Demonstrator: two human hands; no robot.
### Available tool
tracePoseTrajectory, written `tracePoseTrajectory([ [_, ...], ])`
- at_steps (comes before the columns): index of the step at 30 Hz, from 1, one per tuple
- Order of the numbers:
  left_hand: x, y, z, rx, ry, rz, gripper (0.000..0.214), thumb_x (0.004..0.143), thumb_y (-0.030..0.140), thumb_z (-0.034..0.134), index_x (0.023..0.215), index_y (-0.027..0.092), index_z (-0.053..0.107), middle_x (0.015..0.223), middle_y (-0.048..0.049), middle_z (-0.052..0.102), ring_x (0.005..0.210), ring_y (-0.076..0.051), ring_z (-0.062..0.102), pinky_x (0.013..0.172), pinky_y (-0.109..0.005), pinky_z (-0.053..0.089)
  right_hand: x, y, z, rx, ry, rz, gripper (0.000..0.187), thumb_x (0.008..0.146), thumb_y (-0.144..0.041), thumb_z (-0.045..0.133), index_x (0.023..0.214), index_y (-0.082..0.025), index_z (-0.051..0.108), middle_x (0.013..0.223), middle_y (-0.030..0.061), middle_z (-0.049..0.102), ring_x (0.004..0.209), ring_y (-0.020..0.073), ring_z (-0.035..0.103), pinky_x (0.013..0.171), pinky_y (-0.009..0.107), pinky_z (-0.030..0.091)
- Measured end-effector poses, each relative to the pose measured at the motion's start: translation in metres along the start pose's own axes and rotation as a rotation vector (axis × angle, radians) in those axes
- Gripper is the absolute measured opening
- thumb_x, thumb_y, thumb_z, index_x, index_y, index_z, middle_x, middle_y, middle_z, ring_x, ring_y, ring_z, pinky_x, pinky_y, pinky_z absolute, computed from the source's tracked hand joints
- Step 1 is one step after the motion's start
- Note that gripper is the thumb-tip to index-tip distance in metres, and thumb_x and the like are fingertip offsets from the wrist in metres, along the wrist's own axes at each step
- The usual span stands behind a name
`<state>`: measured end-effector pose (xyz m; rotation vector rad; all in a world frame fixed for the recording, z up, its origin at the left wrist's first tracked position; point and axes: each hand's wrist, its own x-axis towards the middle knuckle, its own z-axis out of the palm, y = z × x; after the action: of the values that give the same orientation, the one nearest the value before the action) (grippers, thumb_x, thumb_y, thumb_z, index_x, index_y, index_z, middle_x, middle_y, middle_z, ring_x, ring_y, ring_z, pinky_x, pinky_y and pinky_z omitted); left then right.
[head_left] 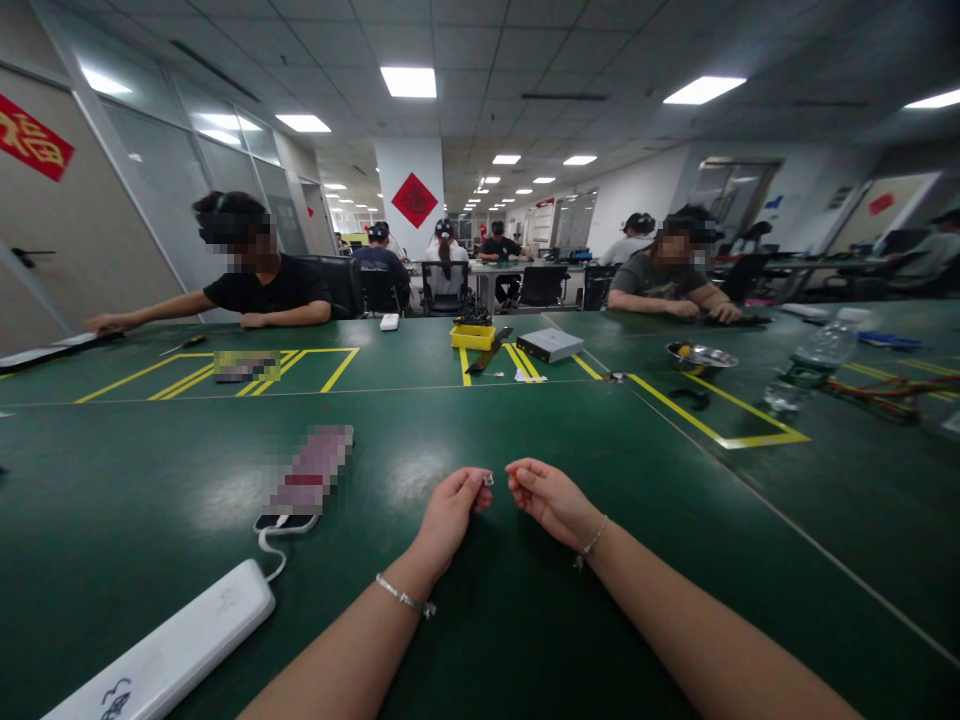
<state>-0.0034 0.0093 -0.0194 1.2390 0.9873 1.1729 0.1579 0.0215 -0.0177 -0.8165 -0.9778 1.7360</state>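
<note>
Just above the green table [420, 440], my two hands face each other with a small gap between them. My left hand [454, 505] pinches a small shiny silvery piece [488, 479] between thumb and forefinger; its exact kind is too small to make out. Closed as well, my right hand [550, 497] has thumb and forefinger pressed together on a tiny orange piece [517, 473], mostly hidden by the fingers. Each wrist wears a thin bracelet.
On the left lie a white power bank [172, 640] and a cabled phone [311, 480]. Farther back are a yellow box [472, 336], a grey metal case [550, 345], a metal bowl [709, 358] and a plastic bottle [814, 365]. Two people sit across the table.
</note>
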Motion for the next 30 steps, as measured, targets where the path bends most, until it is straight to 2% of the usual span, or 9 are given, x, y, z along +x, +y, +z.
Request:
tracePoseTrajectory([
  [5, -0.001, 0.003, 0.001, -0.013, 0.018, -0.034, 0.021, 0.072, 0.029, 0.055, 0.088, 0.015, 0.058, 0.072, -0.0008, 0.058, 0.069, -0.012, 0.052, 0.061, -0.021, 0.038, -0.001, -0.002, 0.001, 0.016, 0.024, 0.030, 0.028, 0.057, -0.017, 0.069, 0.084, -0.016, 0.061, 0.077, 0.0016, 0.062, 0.063, 0.0065, 0.054, 0.064, 0.022, 0.041],
  [11, 0.000, 0.002, 0.001, -0.062, 0.039, -0.026, 0.022, 0.065, 0.022, 0.060, 0.086, 0.017, 0.056, 0.074, 0.0008, 0.057, 0.068, -0.011, 0.051, 0.061, -0.021, 0.037, -0.002, -0.003, 0.001, 0.013, -0.002, 0.052, 0.027, 0.062, -0.017, 0.065, 0.089, -0.013, 0.061, 0.084, 0.0066, 0.064, 0.066, 0.0084, 0.057, 0.070, 0.025, 0.043],
  [15, 0.001, -0.001, 0.001, -0.060, 0.016, -0.020, 0.021, 0.066, 0.020, 0.060, 0.086, 0.016, 0.055, 0.074, 0.0007, 0.057, 0.067, -0.010, 0.050, 0.061, -0.020, 0.037, -0.003, -0.004, 0.001, 0.015, -0.009, 0.067, 0.028, 0.065, -0.019, 0.062, 0.092, -0.012, 0.060, 0.086, 0.0081, 0.064, 0.069, 0.0101, 0.058, 0.070, 0.026, 0.043],
  [19, 0.001, -0.002, 0.001, -0.026, 0.017, 0.012, 0.021, 0.067, 0.022, 0.059, 0.087, 0.016, 0.055, 0.073, 0.0005, 0.058, 0.066, -0.010, 0.051, 0.062, -0.021, 0.038, -0.003, -0.002, 0.006, -0.001, 0.064, 0.055, 0.028, 0.065, -0.022, 0.064, 0.092, -0.013, 0.060, 0.083, 0.0069, 0.064, 0.066, 0.0090, 0.058, 0.067, 0.025, 0.044],
  [25, -0.002, 0.004, 0.005, 0.127, 0.056, 0.115, 0.014, 0.069, 0.022, 0.057, 0.082, 0.015, 0.058, 0.071, -0.0005, 0.061, 0.066, -0.012, 0.054, 0.063, -0.023, 0.040, -0.006, 0.007, 0.022, -0.037, 0.250, -0.033, 0.028, 0.058, -0.026, 0.069, 0.082, -0.015, 0.062, 0.078, 0.0021, 0.064, 0.067, 0.0081, 0.056, 0.065, 0.022, 0.043],
  [30, -0.005, 0.011, 0.007, 0.196, 0.127, 0.141, 0.012, 0.068, 0.019, 0.057, 0.079, 0.016, 0.059, 0.071, -0.0010, 0.063, 0.067, -0.013, 0.058, 0.064, -0.025, 0.043, -0.008, 0.013, 0.033, -0.091, 0.312, -0.050, 0.035, 0.058, -0.031, 0.068, 0.090, -0.017, 0.064, 0.088, 0.0044, 0.064, 0.078, 0.0114, 0.056, 0.070, 0.025, 0.042],
])
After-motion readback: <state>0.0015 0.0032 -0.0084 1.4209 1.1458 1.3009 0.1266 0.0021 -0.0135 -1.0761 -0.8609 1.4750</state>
